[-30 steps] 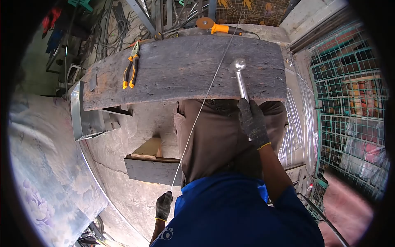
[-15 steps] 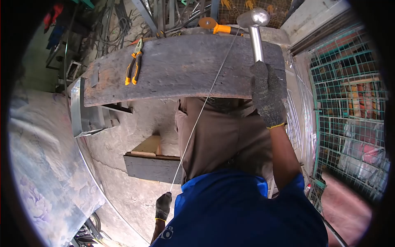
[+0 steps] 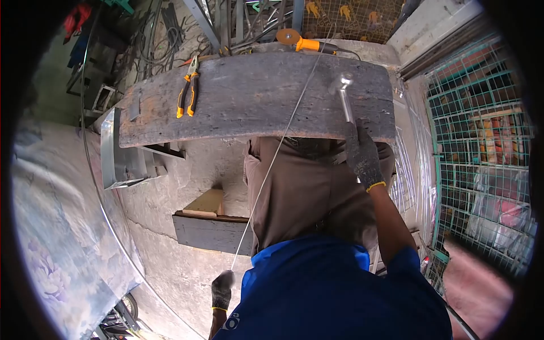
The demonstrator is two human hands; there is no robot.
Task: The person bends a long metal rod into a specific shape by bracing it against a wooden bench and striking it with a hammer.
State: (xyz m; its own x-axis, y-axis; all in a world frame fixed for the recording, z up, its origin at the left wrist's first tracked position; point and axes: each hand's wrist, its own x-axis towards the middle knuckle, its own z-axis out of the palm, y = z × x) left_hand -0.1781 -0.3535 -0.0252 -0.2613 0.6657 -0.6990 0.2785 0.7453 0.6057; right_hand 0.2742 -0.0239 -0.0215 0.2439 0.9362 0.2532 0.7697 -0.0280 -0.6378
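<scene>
My right hand (image 3: 364, 156), in a dark knit glove with a yellow cuff, grips the handle of a shiny metal hammer (image 3: 346, 103). The hammer head is over the right part of a dark wooden board (image 3: 249, 93) in front of my legs. Low on the left, my gloved left hand (image 3: 222, 290) is closed around one end of a thin metal rod (image 3: 264, 181). From there the rod slants up past my thigh and across the board to its far edge. Pliers (image 3: 187, 93) with orange and black handles lie on the board's left part.
Beyond the board's far edge lies an orange angle grinder (image 3: 309, 43) with its disc to the left. Metal bars and cables (image 3: 156, 42) clutter the back left. On the right stands a green wire mesh (image 3: 481, 147). A dark block (image 3: 209, 231) rests on the floor.
The hammer has come down from above the far edge to over the board, with my right hand lower. My left hand has shifted slightly downward, still holding the rod.
</scene>
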